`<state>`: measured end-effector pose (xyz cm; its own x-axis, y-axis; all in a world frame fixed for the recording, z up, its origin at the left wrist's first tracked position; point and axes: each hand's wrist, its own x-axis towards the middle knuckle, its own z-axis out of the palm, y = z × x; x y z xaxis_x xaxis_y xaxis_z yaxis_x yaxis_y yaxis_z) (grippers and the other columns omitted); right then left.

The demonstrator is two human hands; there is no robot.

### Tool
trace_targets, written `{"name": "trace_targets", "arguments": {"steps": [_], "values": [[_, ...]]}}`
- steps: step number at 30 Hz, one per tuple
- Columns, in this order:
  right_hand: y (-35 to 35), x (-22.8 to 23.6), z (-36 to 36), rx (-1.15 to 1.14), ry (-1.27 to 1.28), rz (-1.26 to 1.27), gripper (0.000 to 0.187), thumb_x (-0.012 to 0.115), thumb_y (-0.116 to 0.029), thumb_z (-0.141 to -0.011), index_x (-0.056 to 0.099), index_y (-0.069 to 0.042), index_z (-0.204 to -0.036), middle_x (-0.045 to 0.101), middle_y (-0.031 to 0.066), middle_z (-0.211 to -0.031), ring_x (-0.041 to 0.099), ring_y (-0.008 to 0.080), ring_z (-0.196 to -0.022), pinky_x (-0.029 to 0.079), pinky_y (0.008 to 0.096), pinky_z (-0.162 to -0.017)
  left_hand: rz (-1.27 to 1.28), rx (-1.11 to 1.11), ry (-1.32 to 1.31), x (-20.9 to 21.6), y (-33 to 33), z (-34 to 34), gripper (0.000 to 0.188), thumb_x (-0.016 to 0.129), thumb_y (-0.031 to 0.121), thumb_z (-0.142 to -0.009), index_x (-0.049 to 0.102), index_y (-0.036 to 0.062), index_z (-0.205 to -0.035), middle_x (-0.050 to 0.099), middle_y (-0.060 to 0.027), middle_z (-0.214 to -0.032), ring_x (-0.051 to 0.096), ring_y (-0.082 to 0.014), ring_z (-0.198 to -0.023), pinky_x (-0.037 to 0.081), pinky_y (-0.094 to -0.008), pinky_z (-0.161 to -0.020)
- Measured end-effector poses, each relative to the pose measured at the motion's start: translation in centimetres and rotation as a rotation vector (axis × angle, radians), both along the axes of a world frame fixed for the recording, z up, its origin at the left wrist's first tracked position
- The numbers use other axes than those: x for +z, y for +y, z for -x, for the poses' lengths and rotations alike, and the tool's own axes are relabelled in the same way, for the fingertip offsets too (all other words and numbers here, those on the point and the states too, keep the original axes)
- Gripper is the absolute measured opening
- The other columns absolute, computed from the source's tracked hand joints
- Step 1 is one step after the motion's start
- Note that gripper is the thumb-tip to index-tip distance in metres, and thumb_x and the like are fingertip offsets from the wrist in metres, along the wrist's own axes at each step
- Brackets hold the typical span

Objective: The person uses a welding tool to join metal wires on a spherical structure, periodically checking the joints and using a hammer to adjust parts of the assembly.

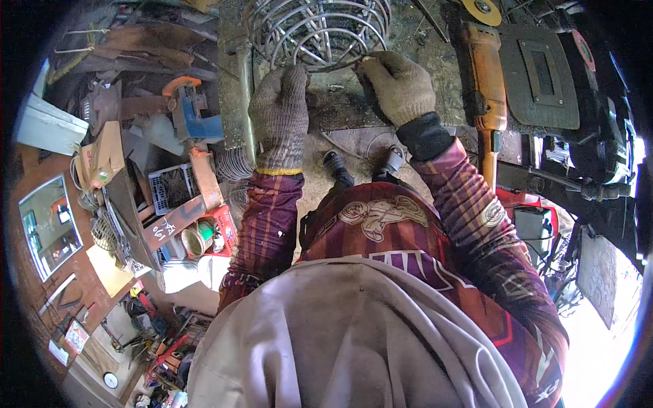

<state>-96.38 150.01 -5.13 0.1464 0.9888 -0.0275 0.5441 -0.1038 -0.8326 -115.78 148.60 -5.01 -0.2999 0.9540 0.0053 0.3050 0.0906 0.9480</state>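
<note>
A round frame of bent metal rods (329,30), built of several rings with crossing bars, rests on the worn workbench (333,112) at the top of the head view. Its near rim lies between my gloved hands. My left hand (279,115), in a knitted grey-brown glove with a yellow cuff, is closed at the rim's left side. My right hand (400,87), in a similar glove with a dark cuff, has its fingers curled round the rim's right side, thumb toward the middle. The fingertips of both hands are partly hidden.
An orange power tool (484,78) and a dark welding mask (547,85) lie at right, with a yellow disc (483,10) above. To the left are a blue-and-orange clamp-like tool (198,117), a wire coil (233,163) and a crate (170,189). My feet stand below the bench edge.
</note>
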Motion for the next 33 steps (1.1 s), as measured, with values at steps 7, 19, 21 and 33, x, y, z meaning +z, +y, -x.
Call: {"name": "trace_targets", "arguments": {"steps": [7, 19, 21, 33], "values": [[-0.1, 0.4, 0.1, 0.011, -0.023, 0.030, 0.038, 0.062, -0.045, -0.090, 0.074, -0.012, -0.106, 0.072, 0.0175, -0.098, 0.069, 0.0354, -0.095, 0.054, 0.0414, -0.082, -0.068, 0.005, 0.115, -1.0, 0.3, 0.4, 0.027, 0.070, 0.027, -0.092, 0.073, 0.0011, -0.100, 0.072, -0.0053, -0.088, 0.063, -0.0134, -0.081, 0.050, -0.0303, -0.075], [0.0, 0.4, 0.0, 0.026, -0.042, 0.021, 0.042, 0.059, -0.047, -0.091, 0.073, -0.011, -0.106, 0.071, 0.0190, -0.100, 0.068, 0.0378, -0.096, 0.054, 0.0424, -0.083, -0.039, 0.028, 0.133, -0.5, 0.3, 0.0, 0.026, 0.070, 0.026, -0.092, 0.073, 0.0017, -0.099, 0.071, -0.0038, -0.087, 0.063, -0.0132, -0.077, 0.050, -0.0300, -0.072], [0.0, 0.5, 0.1, 0.022, -0.046, 0.033, 0.042, 0.059, -0.047, -0.091, 0.073, -0.011, -0.106, 0.071, 0.0191, -0.100, 0.067, 0.0380, -0.096, 0.054, 0.0425, -0.082, -0.105, 0.025, 0.216, -1.3, 0.3, 0.4, 0.027, 0.070, 0.027, -0.092, 0.073, 0.0015, -0.099, 0.071, -0.0039, -0.086, 0.063, -0.0133, -0.077, 0.050, -0.0298, -0.071], [0.2, 0.1, 0.0, 0.015, -0.007, 0.048, 0.042, 0.059, -0.048, -0.090, 0.074, -0.012, -0.107, 0.071, 0.0194, -0.099, 0.068, 0.0382, -0.096, 0.054, 0.0430, -0.083, -0.197, 0.035, 0.172, -1.9, 0.3, 0.1, 0.025, 0.073, 0.017, -0.090, 0.071, -0.0019, -0.107, 0.073, -0.0112, -0.103, 0.066, -0.0168, -0.096, 0.052, -0.0312, -0.086]]}}
